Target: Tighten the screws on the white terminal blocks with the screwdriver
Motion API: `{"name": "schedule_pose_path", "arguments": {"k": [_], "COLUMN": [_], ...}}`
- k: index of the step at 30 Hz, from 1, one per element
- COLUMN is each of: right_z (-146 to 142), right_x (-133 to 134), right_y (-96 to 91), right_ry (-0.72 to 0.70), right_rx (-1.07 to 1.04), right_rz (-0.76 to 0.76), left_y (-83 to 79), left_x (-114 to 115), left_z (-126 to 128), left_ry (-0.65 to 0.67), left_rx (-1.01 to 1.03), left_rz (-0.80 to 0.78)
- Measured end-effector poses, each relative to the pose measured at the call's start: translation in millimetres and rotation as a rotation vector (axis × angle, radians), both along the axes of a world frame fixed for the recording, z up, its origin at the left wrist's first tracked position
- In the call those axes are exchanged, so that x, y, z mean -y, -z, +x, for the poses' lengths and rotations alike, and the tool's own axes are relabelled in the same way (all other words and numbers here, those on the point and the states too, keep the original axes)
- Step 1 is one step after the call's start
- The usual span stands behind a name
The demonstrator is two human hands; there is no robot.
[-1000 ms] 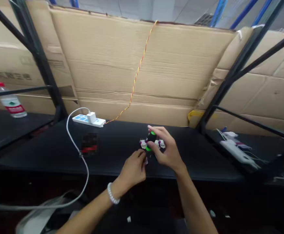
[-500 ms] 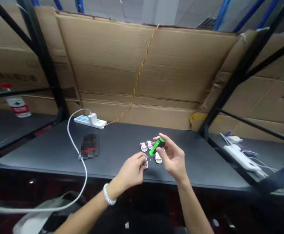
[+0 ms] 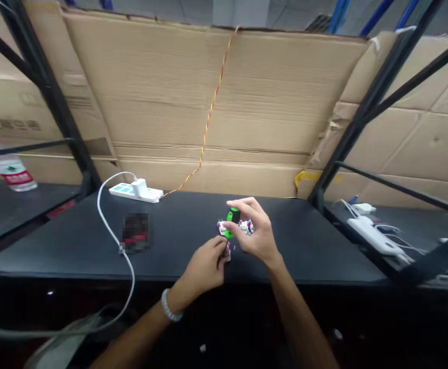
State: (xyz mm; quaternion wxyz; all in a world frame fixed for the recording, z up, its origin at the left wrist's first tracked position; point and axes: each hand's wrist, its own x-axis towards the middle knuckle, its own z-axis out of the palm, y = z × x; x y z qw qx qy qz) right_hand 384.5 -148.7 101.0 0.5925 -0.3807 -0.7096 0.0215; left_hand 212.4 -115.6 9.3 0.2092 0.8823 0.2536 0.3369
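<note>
My right hand (image 3: 255, 233) is wrapped round the black-and-green handle of a small screwdriver (image 3: 231, 222), held nearly upright with its tip pointing down. My left hand (image 3: 205, 265), with a bead bracelet at the wrist, pinches a small white part with purple trim (image 3: 227, 252) against the black table (image 3: 178, 241), right under the screwdriver tip. Two or three more of these small white and purple parts (image 3: 246, 226) lie on the table just behind my hands, partly hidden by my right fingers.
A white power strip (image 3: 135, 191) with a charger sits at the back left, its white cable (image 3: 108, 230) looping off the front edge. A blurred dark object (image 3: 135, 233) lies left of my hands. Cardboard lines the back; a bottle (image 3: 6, 166) stands far left, another power strip (image 3: 370, 236) right.
The screwdriver went from tilted and lifted half a second ago to nearly upright over the part in my left hand. Both hands moved slightly back toward the loose parts.
</note>
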Motion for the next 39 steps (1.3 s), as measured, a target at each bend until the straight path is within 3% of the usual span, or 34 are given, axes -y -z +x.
{"name": "schedule_pose_path", "arguments": {"k": [4, 10, 15, 20, 25, 29, 34, 39], "right_z": [-3.6, -4.7, 0.7, 3.1, 2.0, 0.3, 0.3, 0.8], "right_x": [5.7, 9.6, 15.5, 21.8, 22.4, 19.1, 18.7, 18.7], "right_y": [-3.3, -8.8, -13.5, -17.7, -16.9, -16.7, -17.9, -18.2], "right_ry": [-0.173, 0.054, -0.061, 0.081, -0.086, 0.075, -0.093, 0.101], "right_rx": [0.000, 0.098, 0.112, 0.163, 0.125, 0.127, 0.134, 0.150], "right_rz": [-0.089, -0.009, -0.077, -0.010, -0.113, -0.036, -0.123, -0.051], "left_y": [0.8, -0.2, 1.2, -0.7, -2.3, -0.5, 1.0, -0.3], "left_x": [-0.4, 1.1, 1.3, 1.9, 2.2, 1.1, 0.2, 1.3], "left_z": [0.9, 0.9, 1.0, 1.6, 2.1, 1.9, 1.2, 0.8], "left_ry": [-0.008, -0.022, -0.010, -0.031, -0.032, -0.017, -0.019, -0.022], "left_rx": [-0.007, -0.025, -0.021, -0.021, -0.021, -0.014, -0.013, -0.014], "left_rz": [-0.001, 0.000, -0.005, 0.013, 0.014, 0.006, 0.001, 0.004]}}
